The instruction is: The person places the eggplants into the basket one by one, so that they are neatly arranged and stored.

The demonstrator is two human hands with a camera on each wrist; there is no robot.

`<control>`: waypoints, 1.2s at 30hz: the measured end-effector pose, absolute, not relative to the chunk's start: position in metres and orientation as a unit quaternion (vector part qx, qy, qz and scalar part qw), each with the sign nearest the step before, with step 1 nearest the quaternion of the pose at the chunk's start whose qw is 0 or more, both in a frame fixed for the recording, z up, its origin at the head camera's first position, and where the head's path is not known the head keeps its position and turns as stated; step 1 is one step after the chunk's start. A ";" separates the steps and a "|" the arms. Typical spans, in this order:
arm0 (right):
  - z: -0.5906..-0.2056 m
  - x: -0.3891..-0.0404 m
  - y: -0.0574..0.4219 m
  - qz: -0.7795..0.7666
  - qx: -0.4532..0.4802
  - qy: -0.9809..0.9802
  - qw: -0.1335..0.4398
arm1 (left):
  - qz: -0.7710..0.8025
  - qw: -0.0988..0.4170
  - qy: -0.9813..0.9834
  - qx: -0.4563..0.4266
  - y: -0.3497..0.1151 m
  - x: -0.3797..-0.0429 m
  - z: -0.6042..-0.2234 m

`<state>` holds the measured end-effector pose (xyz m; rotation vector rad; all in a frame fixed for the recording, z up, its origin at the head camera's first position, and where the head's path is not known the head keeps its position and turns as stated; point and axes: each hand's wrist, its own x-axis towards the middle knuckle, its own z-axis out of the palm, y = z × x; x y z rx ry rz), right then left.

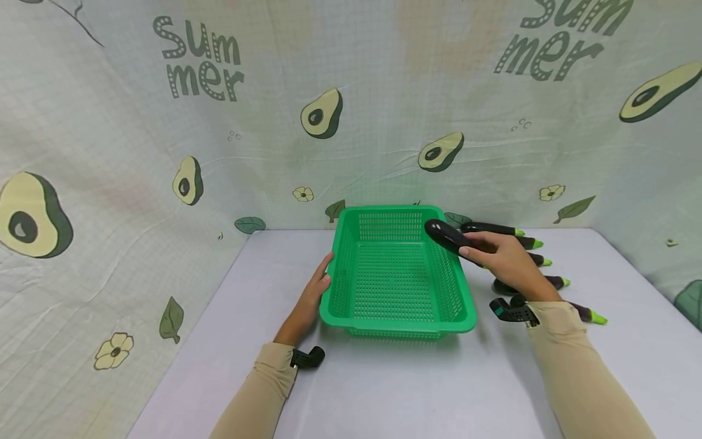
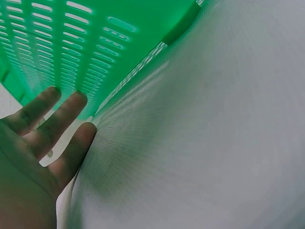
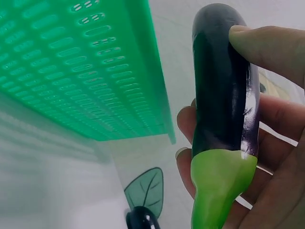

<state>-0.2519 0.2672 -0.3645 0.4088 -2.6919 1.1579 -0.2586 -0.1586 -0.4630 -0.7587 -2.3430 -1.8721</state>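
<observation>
A green plastic basket [image 1: 397, 325] with slotted walls sits on the table, its inside bare in the head view. Along its left side, my left hand [image 1: 310, 297] touches the outer wall with extended fingers [image 2: 62, 114]. My right hand [image 1: 507, 263] grips a dark purple eggplant [image 1: 443, 235] over the basket's right rim. In the right wrist view, thumb and fingers wrap the eggplant's body [image 3: 220, 86], and its green stem end [image 3: 221, 176] points down toward the palm side.
Several more eggplants [image 1: 559, 281] lie in a column on the table right of the basket, beneath and beyond my right forearm. A printed cloth [image 1: 373, 171] with avocados and leaves hangs behind the white table [image 1: 384, 390].
</observation>
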 end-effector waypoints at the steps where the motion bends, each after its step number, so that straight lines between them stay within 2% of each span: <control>1: -0.363 -0.253 0.267 0.389 0.142 -0.906 0.091 | -0.605 0.024 -0.757 -0.245 -0.159 -0.258 -0.463; 11: -0.354 -0.262 0.260 0.395 0.149 -0.903 0.078 | -0.603 0.012 -0.761 -0.238 -0.159 -0.258 -0.460; 21: -0.347 -0.273 0.252 0.392 0.161 -0.904 0.055 | -0.595 -0.010 -0.767 -0.241 -0.156 -0.236 -0.426; 28: -0.341 -0.280 0.246 0.396 0.169 -0.901 0.049 | -0.603 0.005 -0.761 -0.238 -0.157 -0.256 -0.456; 36: -0.334 -0.290 0.238 0.401 0.169 -0.899 0.039 | -0.602 0.027 -0.762 -0.237 -0.158 -0.257 -0.461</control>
